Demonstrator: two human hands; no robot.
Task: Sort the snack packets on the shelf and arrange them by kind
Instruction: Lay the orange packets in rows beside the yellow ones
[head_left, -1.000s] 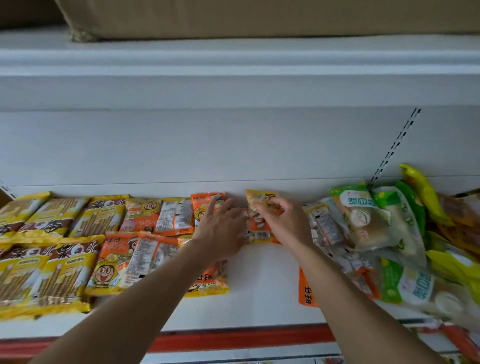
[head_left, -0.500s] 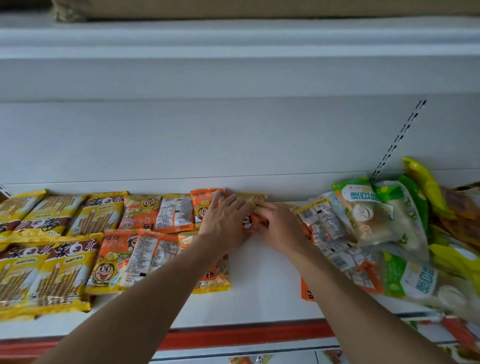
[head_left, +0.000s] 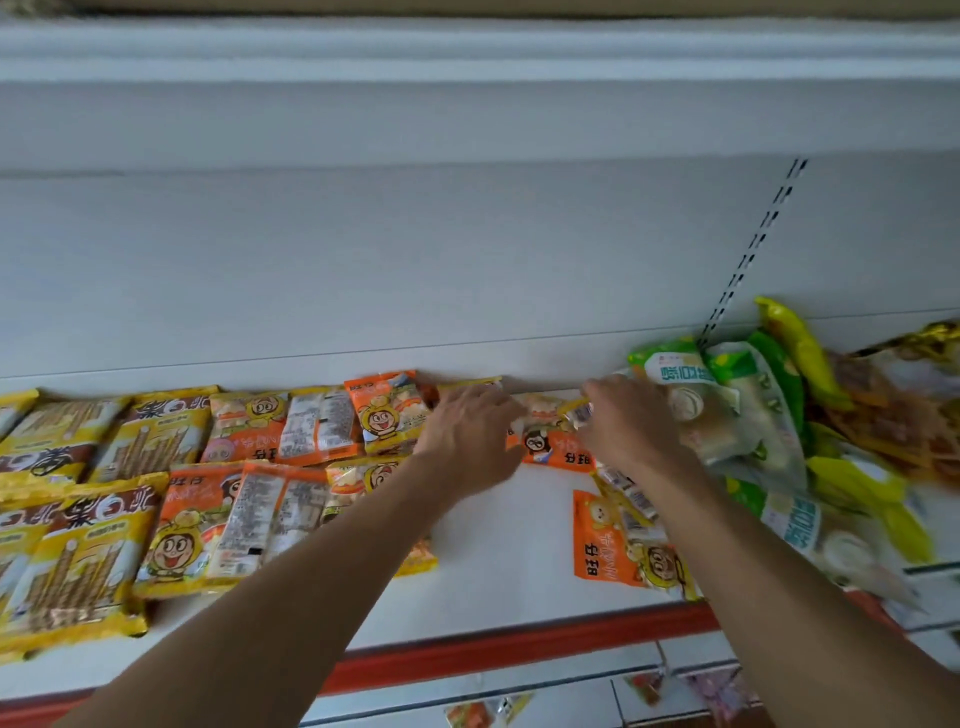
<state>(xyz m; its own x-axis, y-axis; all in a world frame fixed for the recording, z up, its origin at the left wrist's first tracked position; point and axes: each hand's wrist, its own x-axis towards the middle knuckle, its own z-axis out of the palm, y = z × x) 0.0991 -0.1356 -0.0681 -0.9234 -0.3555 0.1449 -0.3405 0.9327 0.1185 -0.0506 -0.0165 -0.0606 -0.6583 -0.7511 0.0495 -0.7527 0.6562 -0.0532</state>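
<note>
Yellow biscuit-stick packets (head_left: 104, 545) lie in two rows at the shelf's left. Beside them are orange cartoon-face snack packets (head_left: 387, 410), some face down. My left hand (head_left: 470, 436) rests flat on the right end of that orange group, fingers apart. One orange packet (head_left: 558, 449) lies between my hands. My right hand (head_left: 631, 426) reaches into the mixed pile on the right, its fingers curled on the edge of a small silver-backed packet (head_left: 581, 413). Another orange packet (head_left: 602, 540) lies nearer the front, under my right forearm.
Green-and-white bread packets (head_left: 691, 384) and yellow-green bags (head_left: 800, 343) are heaped at the right. The white shelf (head_left: 509, 571) has a red front strip (head_left: 519, 644). An upper shelf (head_left: 467, 52) hangs overhead. A slotted upright (head_left: 753, 249) runs down the back wall.
My right hand set the orange packet down next to the orange row, then moved right to the mixed pile. My left hand shifted slightly right.
</note>
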